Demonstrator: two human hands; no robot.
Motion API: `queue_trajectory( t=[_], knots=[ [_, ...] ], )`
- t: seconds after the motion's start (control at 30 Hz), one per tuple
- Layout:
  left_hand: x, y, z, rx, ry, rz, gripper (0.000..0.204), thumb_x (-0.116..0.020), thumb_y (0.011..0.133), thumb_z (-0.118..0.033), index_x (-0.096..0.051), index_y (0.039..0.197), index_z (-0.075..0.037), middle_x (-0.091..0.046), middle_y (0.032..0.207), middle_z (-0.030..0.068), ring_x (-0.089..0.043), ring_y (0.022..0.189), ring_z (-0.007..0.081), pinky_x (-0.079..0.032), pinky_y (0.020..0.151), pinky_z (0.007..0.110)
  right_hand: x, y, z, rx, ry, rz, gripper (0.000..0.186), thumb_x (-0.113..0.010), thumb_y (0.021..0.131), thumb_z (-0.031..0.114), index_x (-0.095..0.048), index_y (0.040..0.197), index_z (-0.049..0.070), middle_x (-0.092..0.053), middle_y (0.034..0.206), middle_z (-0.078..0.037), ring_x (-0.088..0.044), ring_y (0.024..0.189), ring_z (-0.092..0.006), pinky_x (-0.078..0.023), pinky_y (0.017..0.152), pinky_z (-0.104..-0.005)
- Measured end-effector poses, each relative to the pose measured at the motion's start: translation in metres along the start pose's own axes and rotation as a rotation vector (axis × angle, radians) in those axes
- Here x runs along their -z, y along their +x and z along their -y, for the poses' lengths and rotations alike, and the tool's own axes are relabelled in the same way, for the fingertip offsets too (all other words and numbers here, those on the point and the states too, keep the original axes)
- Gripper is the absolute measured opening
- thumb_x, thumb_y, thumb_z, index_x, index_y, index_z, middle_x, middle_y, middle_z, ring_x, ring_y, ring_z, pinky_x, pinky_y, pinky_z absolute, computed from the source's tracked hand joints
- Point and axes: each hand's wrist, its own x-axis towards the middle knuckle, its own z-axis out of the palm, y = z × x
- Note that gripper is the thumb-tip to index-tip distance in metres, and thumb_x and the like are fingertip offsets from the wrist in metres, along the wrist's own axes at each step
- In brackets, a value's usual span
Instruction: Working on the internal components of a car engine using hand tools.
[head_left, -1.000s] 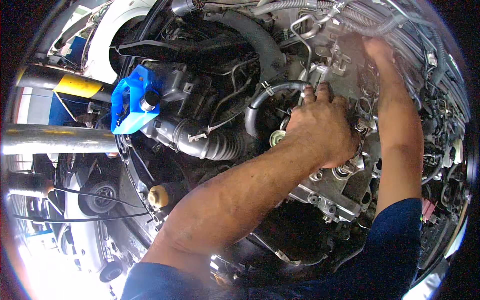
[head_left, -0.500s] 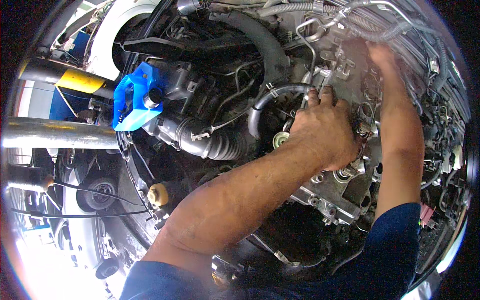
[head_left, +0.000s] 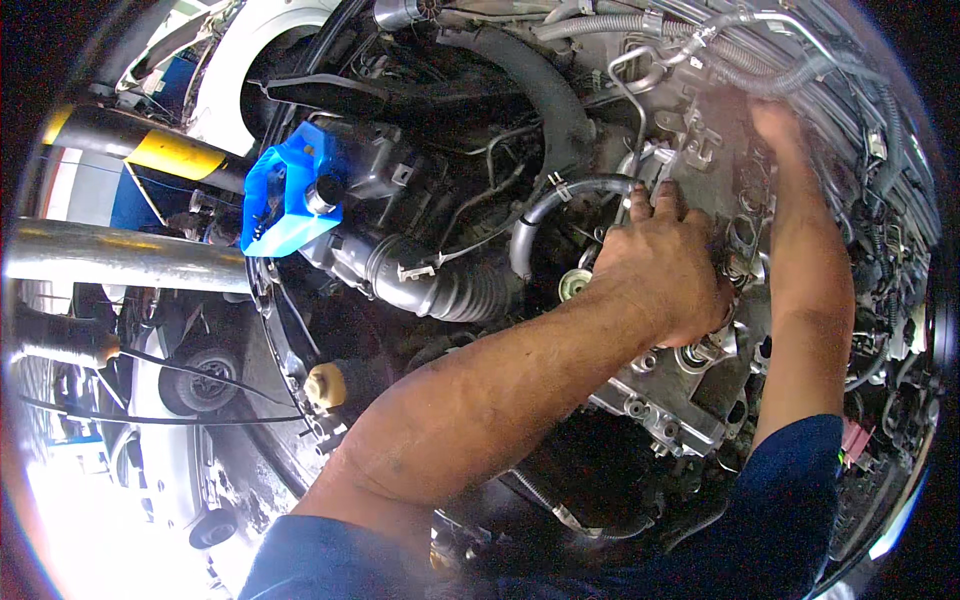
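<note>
Fingers stretched forward, my left hand [head_left: 660,262] rests palm down on a grey metal engine top [head_left: 710,170]. Its fingertips lie beside the end of a curved black rubber hose [head_left: 545,205]; its thumb side is hidden. Farther off and to the right, my right hand [head_left: 778,122] reaches to the far end of the same engine top. Those fingers are blurred and mostly out of sight against a dark brownish patch, so what they touch is unclear. Metal rings and openings [head_left: 742,232] show between my two arms.
A ribbed black air duct [head_left: 450,295] and a blue plastic piece [head_left: 285,200] lie to the left. Corrugated cable conduits [head_left: 760,75] run along the far right. Beyond the engine bay's left edge are a metal post [head_left: 130,252], a black-and-yellow bar [head_left: 175,155] and a wheel [head_left: 205,380].
The whole view has shifted slightly, so the engine and both arms appear a little farther right. Both hands keep nearly the same places on the engine.
</note>
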Motion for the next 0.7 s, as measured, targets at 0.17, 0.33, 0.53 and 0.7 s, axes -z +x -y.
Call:
queue_trajectory(
  t=[0.17, 0.33, 0.53, 0.7],
  knots=[
    [-0.003, 0.002, 0.001, -0.006, -0.033, -0.012, 0.07, -0.07, 0.081, -0.028, -0.047, 0.141, 0.002, -0.029, 0.155, 0.0294, -0.028, 0.145, 0.0461, -0.038, 0.113, 0.047, -0.038, 0.02, -0.019, -0.04, 0.137, -0.187, 0.076, -0.029, 0.097, 0.069, -0.048, 0.146, 0.014, -0.043, 0.151, -0.02, -0.043, 0.137, -0.0414, -0.034, 0.114, -0.0488],
    [0.008, -0.006, 0.001, 0.013, -0.037, 0.039, 0.081, -0.078, 0.065, -0.011, -0.049, 0.139, 0.001, -0.026, 0.155, 0.0317, -0.028, 0.145, 0.0476, -0.039, 0.113, 0.047, -0.089, 0.083, -0.056, 0.039, -0.001, -0.014, 0.074, -0.026, 0.099, 0.067, -0.048, 0.145, 0.013, -0.048, 0.147, -0.021, -0.05, 0.13, -0.0438, -0.039, 0.109, -0.0519],
    [0.013, -0.008, 0.003, -0.021, -0.071, 0.069, 0.073, -0.077, 0.065, -0.011, -0.054, 0.131, 0.009, -0.027, 0.152, 0.036, -0.035, 0.141, 0.0499, -0.046, 0.106, 0.046, -0.138, 0.121, -0.084, 0.161, -0.294, -0.257, 0.054, -0.032, 0.102, 0.05, -0.058, 0.133, 0.014, -0.061, 0.129, -0.021, -0.062, 0.112, -0.0409, -0.05, 0.094, -0.0533],
    [-0.001, -0.005, 0.005, -0.014, -0.077, 0.003, 0.079, -0.081, 0.06, -0.013, -0.054, 0.131, 0.009, -0.027, 0.151, 0.0372, -0.039, 0.138, 0.049, -0.051, 0.102, 0.044, -0.126, 0.122, -0.077, 0.035, -0.356, 0.024, 0.053, -0.034, 0.103, 0.052, -0.05, 0.144, 0.021, -0.061, 0.131, -0.021, -0.061, 0.112, -0.04, -0.05, 0.091, -0.0524]
  ],
)
